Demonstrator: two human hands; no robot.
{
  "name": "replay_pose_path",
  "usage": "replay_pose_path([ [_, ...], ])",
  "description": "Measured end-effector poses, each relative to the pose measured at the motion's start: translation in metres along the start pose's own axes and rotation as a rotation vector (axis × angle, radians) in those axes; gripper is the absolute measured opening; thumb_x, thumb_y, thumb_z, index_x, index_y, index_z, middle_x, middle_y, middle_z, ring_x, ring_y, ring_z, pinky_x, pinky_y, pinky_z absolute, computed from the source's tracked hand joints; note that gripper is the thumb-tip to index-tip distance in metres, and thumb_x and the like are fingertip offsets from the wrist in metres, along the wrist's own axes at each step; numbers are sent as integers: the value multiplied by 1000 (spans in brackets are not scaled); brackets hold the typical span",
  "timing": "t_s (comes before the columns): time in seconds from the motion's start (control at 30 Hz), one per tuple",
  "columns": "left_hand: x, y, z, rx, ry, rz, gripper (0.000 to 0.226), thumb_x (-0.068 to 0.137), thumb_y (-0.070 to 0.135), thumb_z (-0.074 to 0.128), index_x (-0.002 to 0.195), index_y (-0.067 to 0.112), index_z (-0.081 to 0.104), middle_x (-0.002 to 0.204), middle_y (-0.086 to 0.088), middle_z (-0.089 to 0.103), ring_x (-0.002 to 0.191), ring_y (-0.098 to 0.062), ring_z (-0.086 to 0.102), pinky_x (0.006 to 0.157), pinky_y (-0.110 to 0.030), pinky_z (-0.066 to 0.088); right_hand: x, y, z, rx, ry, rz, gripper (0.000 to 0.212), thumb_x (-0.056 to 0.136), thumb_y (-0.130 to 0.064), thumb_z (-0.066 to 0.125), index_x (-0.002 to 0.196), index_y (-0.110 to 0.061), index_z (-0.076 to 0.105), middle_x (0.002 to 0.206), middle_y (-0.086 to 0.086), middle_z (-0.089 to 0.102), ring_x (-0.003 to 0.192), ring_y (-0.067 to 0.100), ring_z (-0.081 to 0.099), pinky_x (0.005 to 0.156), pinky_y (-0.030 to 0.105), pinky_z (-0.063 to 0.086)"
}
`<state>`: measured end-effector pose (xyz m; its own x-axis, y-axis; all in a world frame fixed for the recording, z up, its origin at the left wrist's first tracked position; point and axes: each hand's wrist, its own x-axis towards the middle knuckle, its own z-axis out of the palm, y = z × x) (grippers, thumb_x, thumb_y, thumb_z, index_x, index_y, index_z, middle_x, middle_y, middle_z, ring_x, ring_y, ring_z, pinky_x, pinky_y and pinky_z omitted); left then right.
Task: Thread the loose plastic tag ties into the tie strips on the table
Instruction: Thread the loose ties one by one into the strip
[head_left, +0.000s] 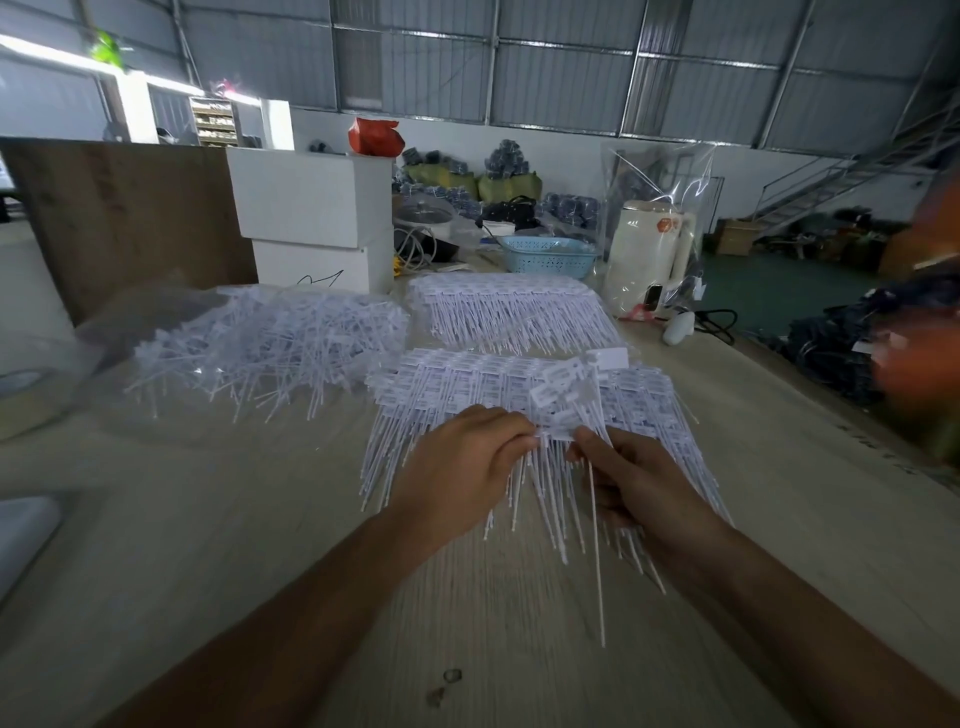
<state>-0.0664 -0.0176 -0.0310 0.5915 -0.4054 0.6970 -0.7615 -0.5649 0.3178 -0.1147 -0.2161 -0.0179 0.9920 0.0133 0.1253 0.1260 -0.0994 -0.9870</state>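
Both hands meet over the near strip (519, 395) of ties: the left hand (462, 467) has its fingers curled and pinches the tag ends at the strip's near edge, and the right hand (639, 483), just beside it, pinches a small bunch of ties (571, 395) whose tags fan up beyond its fingertips, one long tail (597, 561) hanging down toward the wrist. This looks like the threading step itself — a tie being fed into the strip — though the exact point of entry is too small to make out. The next move likely calls for a steady left hold while the right lines up a thin tip. Beyond the hands lies a second strip (509, 306); beyond and to the left of the left hand sits the loose pile (270, 343), well apart. The table (208, 519) is pale wood grain — farther back stand white boxes (311, 218), a blue basket (548, 254) and a cream kettle (649, 249), in a metal-walled warehouse.
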Motion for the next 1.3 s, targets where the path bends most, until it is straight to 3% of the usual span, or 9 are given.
replay_pose_path([
  [0.23, 3, 4, 4, -449, -47, -263, 28, 99, 23, 60, 75, 10, 69, 59, -2, 65, 50, -24, 59, 54, -33, 49, 0, -1, -1, -93, 6, -145, 26, 88, -40, 61, 98, -19, 75, 55, 1, 30, 47, 13, 26, 45, 28, 22],
  [0.33, 4, 8, 5, -531, -27, -291, 28, 100, 24, 59, 78, 10, 69, 59, -2, 65, 46, -23, 57, 50, -26, 47, 0, 0, -1, -26, -4, -137, 23, 86, -46, 64, 86, -25, 74, 55, -3, 29, 45, 11, 25, 44, 24, 23],
  [0.4, 6, 8, 4, -545, 8, -281, 27, 100, 22, 59, 76, 12, 68, 59, -3, 64, 46, -21, 56, 51, -22, 45, 1, 2, -1, 22, 3, -66, 31, 87, -49, 63, 81, -20, 71, 55, -5, 28, 45, 11, 24, 42, 22, 24],
  [0.53, 6, 5, 6, -566, 56, -289, 28, 100, 22, 59, 75, 14, 67, 59, -4, 62, 46, -21, 56, 50, -24, 45, 4, 4, -2, 83, -77, 54, 53, 89, -56, 61, 96, -4, 65, 61, -3, 20, 48, 12, 19, 43, 22, 20],
  [0.7, 6, 1, 7, -718, 106, -387, 16, 98, 18, 61, 103, 14, 76, 65, -1, 62, 51, -16, 55, 47, -28, 45, 5, 5, -1, 94, -144, 92, 27, 86, -40, 67, 70, -18, 62, 61, -2, 24, 48, 10, 20, 42, 21, 18],
  [0.9, 6, 6, 5, -922, 87, -470, 22, 99, 9, 58, 100, 21, 76, 74, -6, 64, 61, -20, 55, 51, -32, 48, 3, 3, -1, 130, -82, 93, 24, 90, -40, 65, 83, -17, 61, 62, -3, 24, 49, 9, 20, 40, 20, 19],
  [1.0, 5, 10, 5, -981, 15, -478, 21, 99, 7, 56, 109, 9, 75, 78, -12, 62, 66, -21, 56, 52, -30, 49, 2, 2, 2, 75, -47, 103, 21, 94, -33, 65, 80, -18, 62, 58, -6, 26, 46, 8, 22, 40, 21, 19],
  [1.2, 5, 11, 2, -881, 37, -508, 18, 94, 5, 65, 105, 11, 77, 64, -4, 63, 57, -17, 57, 55, -24, 48, 3, 2, 3, 28, -31, 108, 35, 99, -29, 60, 64, -25, 56, 59, -4, 24, 46, 9, 21, 40, 20, 21],
  [1.3, 5, 4, 0, -598, 68, -408, 17, 91, 4, 68, 99, 15, 79, 63, 14, 61, 54, -6, 53, 58, -20, 45, 3, 0, 0, 53, -83, 123, 40, 98, -29, 60, 58, -28, 55, 59, -4, 24, 46, 9, 20, 40, 20, 20],
])
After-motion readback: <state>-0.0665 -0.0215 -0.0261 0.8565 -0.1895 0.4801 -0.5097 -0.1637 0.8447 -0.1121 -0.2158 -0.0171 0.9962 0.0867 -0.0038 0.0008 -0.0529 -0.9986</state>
